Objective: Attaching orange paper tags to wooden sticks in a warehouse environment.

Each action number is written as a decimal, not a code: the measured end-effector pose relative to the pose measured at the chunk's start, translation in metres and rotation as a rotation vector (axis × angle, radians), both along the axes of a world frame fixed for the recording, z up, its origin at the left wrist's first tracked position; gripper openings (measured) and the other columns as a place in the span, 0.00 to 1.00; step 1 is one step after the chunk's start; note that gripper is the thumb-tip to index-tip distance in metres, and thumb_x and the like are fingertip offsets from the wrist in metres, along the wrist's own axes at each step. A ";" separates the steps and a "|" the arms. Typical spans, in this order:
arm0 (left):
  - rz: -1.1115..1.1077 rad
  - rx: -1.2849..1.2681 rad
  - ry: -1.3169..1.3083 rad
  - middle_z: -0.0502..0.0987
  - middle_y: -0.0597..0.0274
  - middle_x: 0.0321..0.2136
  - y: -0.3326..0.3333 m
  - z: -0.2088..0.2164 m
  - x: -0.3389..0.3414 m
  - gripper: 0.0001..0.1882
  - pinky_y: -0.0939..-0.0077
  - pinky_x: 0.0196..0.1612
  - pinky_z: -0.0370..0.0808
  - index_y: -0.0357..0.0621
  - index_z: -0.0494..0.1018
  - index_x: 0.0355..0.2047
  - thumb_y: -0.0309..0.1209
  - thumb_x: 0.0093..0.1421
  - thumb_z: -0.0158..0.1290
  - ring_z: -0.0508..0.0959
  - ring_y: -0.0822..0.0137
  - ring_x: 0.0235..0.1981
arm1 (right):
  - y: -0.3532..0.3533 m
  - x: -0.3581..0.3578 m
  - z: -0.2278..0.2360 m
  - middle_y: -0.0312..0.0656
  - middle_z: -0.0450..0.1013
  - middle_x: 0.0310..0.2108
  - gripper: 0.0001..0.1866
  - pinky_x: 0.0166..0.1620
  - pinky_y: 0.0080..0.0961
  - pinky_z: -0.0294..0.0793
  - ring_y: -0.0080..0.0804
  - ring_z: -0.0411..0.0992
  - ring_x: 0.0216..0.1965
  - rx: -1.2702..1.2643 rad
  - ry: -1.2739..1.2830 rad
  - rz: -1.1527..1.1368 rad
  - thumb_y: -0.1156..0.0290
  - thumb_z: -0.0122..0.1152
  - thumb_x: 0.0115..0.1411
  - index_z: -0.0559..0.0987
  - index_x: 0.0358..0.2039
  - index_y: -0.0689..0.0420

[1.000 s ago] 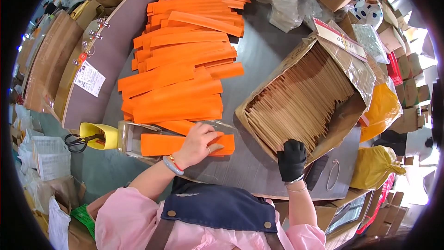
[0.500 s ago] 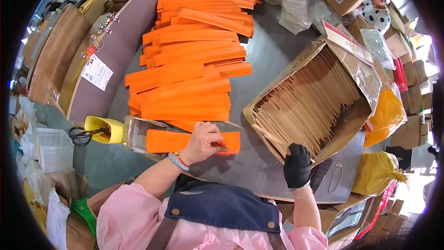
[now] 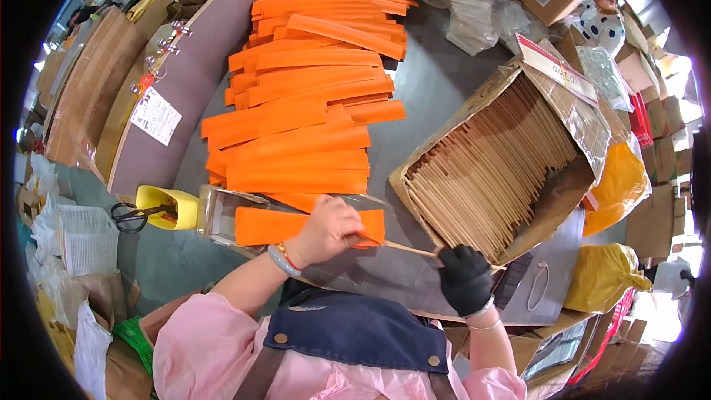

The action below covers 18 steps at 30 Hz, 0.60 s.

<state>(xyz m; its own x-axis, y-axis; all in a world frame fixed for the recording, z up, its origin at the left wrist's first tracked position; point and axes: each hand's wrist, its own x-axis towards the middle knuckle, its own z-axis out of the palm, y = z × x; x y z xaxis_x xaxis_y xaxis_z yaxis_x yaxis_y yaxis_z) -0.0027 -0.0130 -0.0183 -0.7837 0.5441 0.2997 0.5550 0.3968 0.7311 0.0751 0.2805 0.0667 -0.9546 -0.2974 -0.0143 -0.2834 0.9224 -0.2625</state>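
My bare left hand (image 3: 329,228) is closed on the right part of a flat orange strip (image 3: 268,227), pinching it near its right end. This strip lies on top of other orange pieces at a small taped carton (image 3: 216,216). My right hand, in a black fingerless glove (image 3: 465,280), is closed around a thin wooden stick (image 3: 409,249). The stick's left end reaches the strip's right end beside my left fingers; whether it goes inside I cannot tell. Just beyond my right hand is a cardboard box (image 3: 591,124) holding many similar wooden sticks (image 3: 481,170).
A long overlapping pile of orange strips (image 3: 304,133) covers the table beyond my left hand. Black scissors (image 3: 129,216) stick out of a yellow holder (image 3: 178,207) at the left. Clear plastic bags (image 3: 470,15) lie at the back. Another person (image 3: 601,18) is at the far right.
My right hand has moved from the front edge of the box leftward and nearer to me, bringing a wooden stick to the orange strip. My left hand has barely moved.
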 end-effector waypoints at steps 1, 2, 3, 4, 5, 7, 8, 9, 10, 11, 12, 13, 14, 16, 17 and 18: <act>-0.058 -0.066 0.137 0.77 0.69 0.31 0.013 0.016 0.002 0.09 0.67 0.43 0.64 0.50 0.77 0.30 0.38 0.52 0.63 0.73 0.65 0.34 | -0.008 -0.004 -0.010 0.43 0.73 0.27 0.09 0.31 0.43 0.74 0.46 0.75 0.29 -0.015 0.014 0.053 0.69 0.61 0.52 0.79 0.35 0.50; -0.111 -0.130 0.277 0.77 0.69 0.30 0.024 0.027 0.005 0.09 0.67 0.42 0.65 0.50 0.77 0.31 0.36 0.51 0.63 0.74 0.65 0.34 | -0.019 -0.007 -0.010 0.43 0.74 0.26 0.08 0.30 0.43 0.73 0.46 0.75 0.28 -0.057 0.053 0.086 0.67 0.61 0.54 0.79 0.36 0.50; -0.119 -0.122 0.352 0.77 0.68 0.30 0.033 0.029 0.009 0.09 0.69 0.38 0.68 0.50 0.77 0.31 0.35 0.50 0.63 0.76 0.65 0.32 | -0.020 -0.007 -0.009 0.43 0.75 0.28 0.09 0.31 0.43 0.73 0.46 0.76 0.29 -0.103 -0.036 0.054 0.67 0.61 0.55 0.79 0.37 0.51; -0.127 -0.119 0.359 0.77 0.68 0.30 0.031 0.033 0.006 0.09 0.69 0.38 0.68 0.50 0.77 0.31 0.35 0.50 0.63 0.76 0.65 0.32 | -0.019 -0.010 -0.010 0.42 0.76 0.29 0.10 0.33 0.43 0.73 0.45 0.76 0.31 -0.153 -0.120 0.023 0.67 0.60 0.56 0.79 0.39 0.52; -0.110 -0.183 0.335 0.77 0.68 0.30 0.024 0.040 0.004 0.08 0.70 0.36 0.68 0.49 0.77 0.30 0.34 0.50 0.62 0.76 0.65 0.31 | -0.005 -0.014 -0.011 0.45 0.76 0.34 0.14 0.37 0.43 0.73 0.47 0.76 0.36 -0.080 -0.087 -0.069 0.67 0.60 0.57 0.77 0.44 0.55; -0.033 -0.208 0.306 0.77 0.68 0.29 0.014 0.043 0.000 0.06 0.70 0.34 0.69 0.48 0.77 0.31 0.32 0.52 0.59 0.77 0.66 0.29 | 0.017 -0.016 -0.025 0.59 0.72 0.50 0.23 0.55 0.43 0.69 0.56 0.71 0.53 -0.269 0.108 -0.240 0.63 0.53 0.67 0.70 0.58 0.62; -0.033 -0.208 0.302 0.77 0.68 0.29 0.022 0.047 0.006 0.06 0.70 0.34 0.69 0.48 0.77 0.31 0.32 0.52 0.59 0.77 0.66 0.29 | 0.002 -0.013 -0.024 0.59 0.72 0.50 0.23 0.55 0.43 0.69 0.56 0.71 0.53 -0.269 0.103 -0.241 0.63 0.53 0.67 0.70 0.58 0.62; -0.130 -0.247 0.328 0.77 0.68 0.30 0.036 0.054 0.013 0.07 0.70 0.34 0.69 0.48 0.77 0.32 0.32 0.53 0.58 0.77 0.66 0.29 | -0.025 -0.009 -0.025 0.60 0.70 0.52 0.25 0.56 0.42 0.68 0.57 0.69 0.54 -0.691 0.027 -0.181 0.62 0.51 0.68 0.68 0.61 0.64; -0.229 -0.284 0.360 0.77 0.69 0.30 0.043 0.061 0.018 0.07 0.70 0.34 0.69 0.48 0.77 0.33 0.32 0.54 0.58 0.77 0.67 0.30 | -0.050 -0.006 -0.020 0.61 0.68 0.54 0.27 0.58 0.42 0.66 0.58 0.67 0.56 -1.109 -0.045 -0.114 0.60 0.48 0.70 0.65 0.63 0.65; -0.325 -0.276 0.308 0.78 0.66 0.35 0.043 0.060 0.018 0.10 0.67 0.37 0.70 0.46 0.76 0.36 0.33 0.54 0.57 0.77 0.64 0.35 | -0.062 -0.009 -0.007 0.57 0.70 0.52 0.25 0.58 0.41 0.66 0.56 0.68 0.55 -0.988 -0.001 0.020 0.65 0.55 0.66 0.68 0.60 0.63; -0.327 -0.275 0.312 0.78 0.66 0.35 0.037 0.060 0.007 0.10 0.67 0.37 0.70 0.46 0.76 0.36 0.33 0.54 0.57 0.77 0.64 0.35 | -0.053 -0.012 -0.013 0.57 0.70 0.52 0.25 0.58 0.41 0.66 0.56 0.68 0.55 -0.987 0.004 0.020 0.65 0.55 0.66 0.68 0.60 0.63; -0.110 -0.293 0.390 0.77 0.64 0.36 0.027 0.056 -0.012 0.11 0.65 0.39 0.70 0.46 0.76 0.37 0.33 0.53 0.58 0.76 0.62 0.37 | -0.031 -0.012 -0.028 0.56 0.71 0.51 0.25 0.57 0.42 0.67 0.55 0.68 0.54 -0.737 0.101 -0.111 0.67 0.59 0.63 0.70 0.58 0.62; 0.121 -0.323 0.467 0.76 0.62 0.38 0.017 0.054 -0.024 0.12 0.62 0.41 0.70 0.45 0.76 0.37 0.34 0.53 0.59 0.75 0.60 0.39 | -0.010 -0.016 -0.044 0.54 0.71 0.50 0.25 0.55 0.42 0.68 0.55 0.69 0.53 -0.495 0.193 -0.222 0.70 0.63 0.59 0.73 0.56 0.60; 0.265 -0.355 0.398 0.75 0.60 0.39 0.009 0.033 -0.022 0.15 0.59 0.44 0.69 0.45 0.77 0.39 0.34 0.51 0.63 0.73 0.56 0.41 | 0.019 -0.023 -0.059 0.50 0.72 0.41 0.20 0.46 0.45 0.69 0.53 0.69 0.44 -0.137 0.326 -0.304 0.73 0.67 0.51 0.77 0.46 0.58; 0.175 -0.334 0.213 0.75 0.60 0.38 0.011 0.024 -0.014 0.17 0.60 0.43 0.70 0.45 0.78 0.40 0.35 0.50 0.65 0.73 0.56 0.40 | 0.025 -0.022 -0.060 0.49 0.72 0.41 0.18 0.45 0.45 0.69 0.52 0.69 0.43 -0.070 0.303 -0.287 0.73 0.67 0.51 0.77 0.43 0.58; 0.086 -0.308 0.028 0.75 0.60 0.37 0.011 0.014 -0.006 0.18 0.61 0.43 0.70 0.45 0.79 0.40 0.36 0.49 0.67 0.73 0.56 0.39 | 0.029 -0.021 -0.063 0.49 0.72 0.40 0.16 0.44 0.46 0.69 0.52 0.69 0.42 -0.002 0.279 -0.269 0.73 0.66 0.51 0.76 0.40 0.58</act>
